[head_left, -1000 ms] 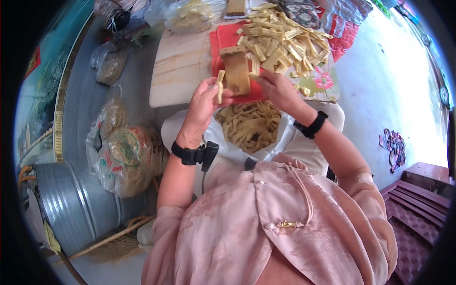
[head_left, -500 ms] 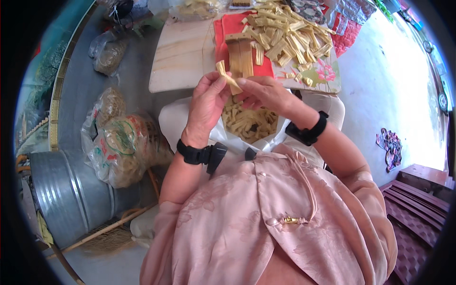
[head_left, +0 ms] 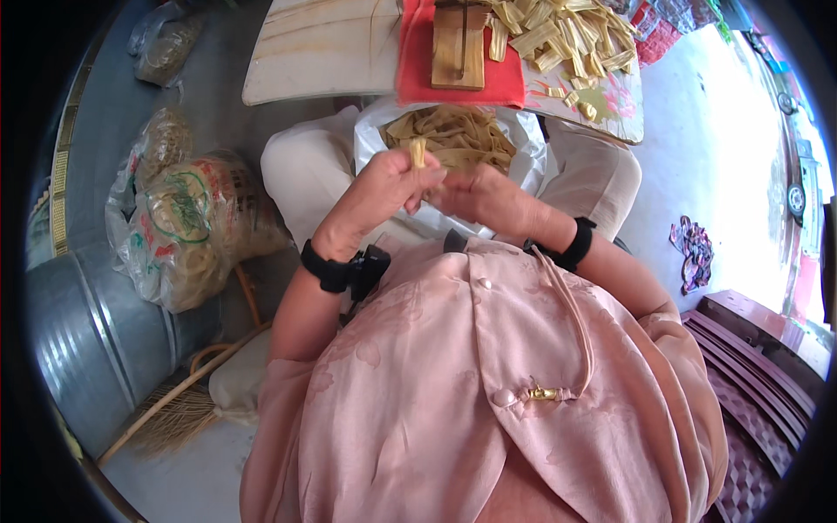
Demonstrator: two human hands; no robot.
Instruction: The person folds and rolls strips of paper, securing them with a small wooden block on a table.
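Above my lap, my left hand is closed on a folded, pale yellow flat strip, whose short end sticks up past the thumb. Close against its fingertips is my right hand, its bent fingers blurred by motion, with a yellowish smear of the strip at them. Just beyond both hands, a white plastic bag between my knees holds many similar strips. A wooden block with a dark thin bar along it rests on a red cloth on the table.
More yellow strips are heaped on the table, with small pieces near its right corner. Left are clear bags of dry goods, a metal drum and a twig broom. A crumpled patterned cloth lies right.
Both hands have come from the table edge toward my body, still together at the strip. The view has tipped downward, so the bag of strips shows more fully.
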